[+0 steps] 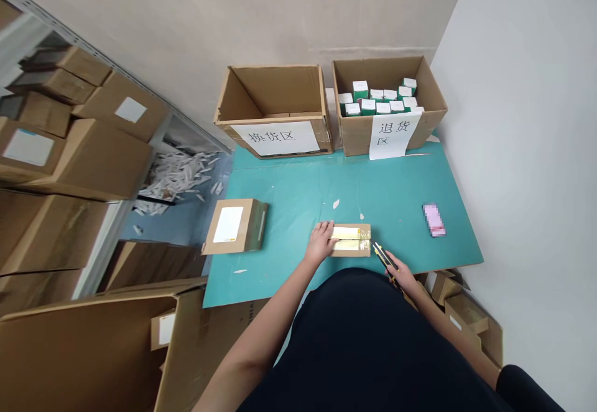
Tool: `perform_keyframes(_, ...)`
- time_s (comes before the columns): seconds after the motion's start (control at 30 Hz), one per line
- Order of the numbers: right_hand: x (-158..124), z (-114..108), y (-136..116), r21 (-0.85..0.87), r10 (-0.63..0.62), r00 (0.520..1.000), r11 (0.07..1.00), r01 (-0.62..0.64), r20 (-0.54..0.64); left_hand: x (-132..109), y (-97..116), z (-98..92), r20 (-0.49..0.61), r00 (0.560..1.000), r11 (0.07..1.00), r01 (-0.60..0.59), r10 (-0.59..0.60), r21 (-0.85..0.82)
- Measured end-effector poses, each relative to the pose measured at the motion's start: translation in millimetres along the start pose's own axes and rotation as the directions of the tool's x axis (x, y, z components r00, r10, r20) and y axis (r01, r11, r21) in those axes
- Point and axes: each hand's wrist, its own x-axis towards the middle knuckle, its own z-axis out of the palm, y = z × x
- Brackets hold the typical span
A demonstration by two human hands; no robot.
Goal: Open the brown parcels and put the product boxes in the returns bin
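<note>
Our left grip (319, 243) lies open and flat on a small brown cardboard carton (351, 240), which sits near the front edge of the teal-topped desk (410, 194). Our right grip (400, 274) is closed around a black-and-yellow utility knife (384, 259), just beside the carton's end. The carton looks light and fairly stiff; its glossy tape (351, 233) may slip under the fingers, so we judge it best steadied along its sides, pressed down from above.
</note>
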Motion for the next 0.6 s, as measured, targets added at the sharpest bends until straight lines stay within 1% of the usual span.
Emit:
perform_keyframes(0.07, -2.3, 5.1, 4.9, -0.007, -0.004, 0.999, 1.000, 0.004, -0.034, -0.2, 0.8, -0.3, -0.001, 1.000, 1.000, 0.003, -0.003, 0.007)
perform_keyframes(0.13, -6.6, 5.8, 8.2, -0.025, 0.006, 0.999, 1.000, -0.007, -0.040, -0.4, 1.5, -0.4, -0.002, 1.000, 1.000, 0.003, -0.003, 0.013)
perform_keyframes(0.33, -14.9, -4.8, 10.3, -0.033, 0.013, 1.000, 0.999, -0.012, 0.018, 0.2, 0.2, 1.5, -0.022, 1.000, 1.000, 0.001, -0.001, 0.011)
perform_keyframes(0.5, -14.0, -9.9, 3.4, -0.026, 0.045, 0.997, 0.999, -0.043, 0.060, -0.8, -1.8, 5.5, -0.043, 0.999, 1.000, 0.006, -0.006, 0.006)
perform_keyframes(0.6, -18.5, -13.1, -0.7, -0.033, 0.055, 0.995, 0.998, -0.053, 0.081, -1.0, -1.9, 6.5, -0.045, 0.999, 1.000, 0.012, -0.011, 0.007)
